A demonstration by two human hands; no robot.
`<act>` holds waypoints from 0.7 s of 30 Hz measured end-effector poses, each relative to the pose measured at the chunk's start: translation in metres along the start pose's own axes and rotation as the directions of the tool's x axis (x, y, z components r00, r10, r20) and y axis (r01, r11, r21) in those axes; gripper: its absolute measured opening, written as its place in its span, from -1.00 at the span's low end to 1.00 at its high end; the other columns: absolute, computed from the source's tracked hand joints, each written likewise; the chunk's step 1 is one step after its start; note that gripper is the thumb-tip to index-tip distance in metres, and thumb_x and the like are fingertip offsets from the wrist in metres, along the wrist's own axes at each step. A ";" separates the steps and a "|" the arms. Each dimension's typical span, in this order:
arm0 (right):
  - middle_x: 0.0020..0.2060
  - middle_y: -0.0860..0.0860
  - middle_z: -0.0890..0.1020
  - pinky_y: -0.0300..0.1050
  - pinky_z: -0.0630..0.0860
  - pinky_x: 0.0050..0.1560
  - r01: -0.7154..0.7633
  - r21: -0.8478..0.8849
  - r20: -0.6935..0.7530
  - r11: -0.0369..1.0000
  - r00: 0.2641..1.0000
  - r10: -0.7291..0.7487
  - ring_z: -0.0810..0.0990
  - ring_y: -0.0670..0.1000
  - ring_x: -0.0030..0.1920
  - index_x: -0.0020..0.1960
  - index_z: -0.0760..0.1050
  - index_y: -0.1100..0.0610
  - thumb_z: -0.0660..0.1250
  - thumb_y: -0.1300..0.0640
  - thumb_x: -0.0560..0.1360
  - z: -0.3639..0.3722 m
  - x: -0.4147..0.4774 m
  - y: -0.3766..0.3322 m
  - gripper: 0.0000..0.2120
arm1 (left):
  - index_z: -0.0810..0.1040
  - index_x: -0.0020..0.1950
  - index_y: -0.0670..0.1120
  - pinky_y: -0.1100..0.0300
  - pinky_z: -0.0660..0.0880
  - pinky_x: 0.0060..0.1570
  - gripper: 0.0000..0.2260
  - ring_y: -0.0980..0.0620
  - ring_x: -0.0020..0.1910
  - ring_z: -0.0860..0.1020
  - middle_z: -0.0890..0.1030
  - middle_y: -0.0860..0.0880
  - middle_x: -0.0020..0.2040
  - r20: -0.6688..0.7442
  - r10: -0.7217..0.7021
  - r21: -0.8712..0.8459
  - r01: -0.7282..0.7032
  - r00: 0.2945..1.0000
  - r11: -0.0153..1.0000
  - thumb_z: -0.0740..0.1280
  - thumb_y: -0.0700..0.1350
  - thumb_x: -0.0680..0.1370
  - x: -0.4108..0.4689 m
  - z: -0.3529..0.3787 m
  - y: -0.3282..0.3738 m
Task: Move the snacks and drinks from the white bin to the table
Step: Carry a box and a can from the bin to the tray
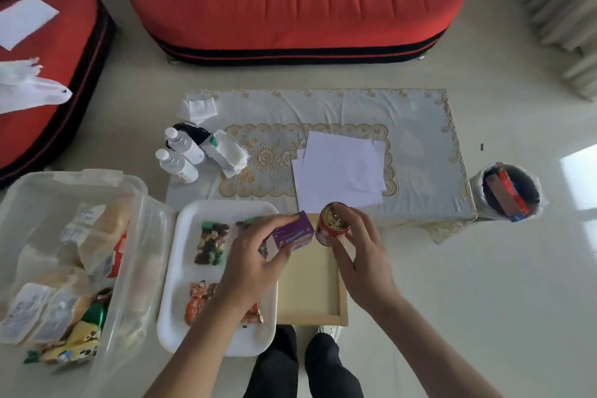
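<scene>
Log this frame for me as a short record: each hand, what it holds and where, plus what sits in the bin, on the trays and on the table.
left hand: grips a purple box, over the right edge of the white tray
right hand: fingers curled round a red can, over the far end of the wooden tray
bin: snack packets inside
white tray: wrapped snacks in its compartments
table: two bottles, white papers
</scene>
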State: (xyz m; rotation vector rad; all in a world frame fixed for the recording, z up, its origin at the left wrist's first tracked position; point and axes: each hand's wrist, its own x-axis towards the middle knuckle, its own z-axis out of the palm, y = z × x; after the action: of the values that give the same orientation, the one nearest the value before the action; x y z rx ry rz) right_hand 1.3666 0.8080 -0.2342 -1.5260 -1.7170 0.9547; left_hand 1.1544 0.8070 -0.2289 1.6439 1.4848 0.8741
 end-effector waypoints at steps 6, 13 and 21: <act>0.34 -0.02 0.46 -0.13 0.56 0.23 -0.043 0.017 -0.050 0.999 0.998 0.044 0.52 -0.04 0.31 0.47 0.39 0.11 0.30 0.28 0.62 0.042 0.008 0.064 -0.56 | 0.60 0.32 -0.06 -0.04 0.58 0.18 -0.56 0.06 0.25 0.59 0.63 0.11 0.25 0.040 0.036 -0.005 -0.036 0.999 0.999 0.50 -0.33 0.49 0.023 0.031 -0.069; 0.34 0.05 0.46 -0.03 0.56 0.23 -0.032 0.006 -0.120 0.999 0.992 0.033 0.53 0.03 0.33 0.44 0.42 0.17 0.29 0.26 0.62 0.077 0.017 0.107 -0.60 | 0.61 0.29 -0.12 0.09 0.54 0.24 -0.59 0.02 0.28 0.58 0.61 0.06 0.27 0.070 0.086 -0.028 -0.085 0.994 0.996 0.49 -0.37 0.48 0.032 0.058 -0.107; 0.35 0.13 0.46 -0.31 0.40 0.30 -0.027 -0.074 -0.155 0.997 0.988 0.015 0.47 -0.01 0.38 0.41 0.43 0.21 0.32 0.37 0.53 0.098 0.004 0.125 -0.54 | 0.59 0.31 -0.04 -0.07 0.61 0.13 -0.61 -0.07 0.31 0.56 0.58 0.08 0.29 0.116 0.043 -0.125 -0.028 0.992 0.992 0.44 -0.30 0.51 0.025 0.053 -0.134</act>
State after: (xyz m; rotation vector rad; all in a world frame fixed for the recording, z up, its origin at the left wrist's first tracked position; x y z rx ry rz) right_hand 1.3494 0.8094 -0.3920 -1.6257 -1.6465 0.7682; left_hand 1.1376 0.8347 -0.3714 1.6071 1.2989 0.8545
